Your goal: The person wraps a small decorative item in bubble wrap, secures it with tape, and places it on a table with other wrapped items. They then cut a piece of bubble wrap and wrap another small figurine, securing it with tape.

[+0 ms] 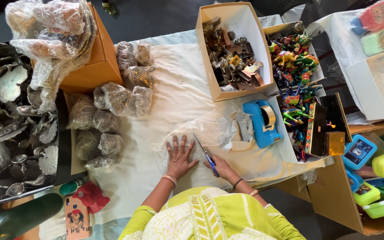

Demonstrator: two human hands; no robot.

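the left hand (179,156) lies flat with fingers (177,143) spread, pressing down on the bubble wrap (201,133). the right hand (221,168) has its fingers closed around the blue handles of the scissors (205,155), and the blades point up and away from the person, lying over the wrap just right of the left hand. the wrap lies on the white cloth (174,89) that covers the worktop, directly in front of the person. just right of the wrap stands a blue tape dispenser (262,122). behind the wrap is an open white box (247,26) with metal pieces inside. left of the wrap lie several wrapped bundles (112,111). further left of the wrap, near the person, a phone (76,218) rests beside a red cloth (90,195).
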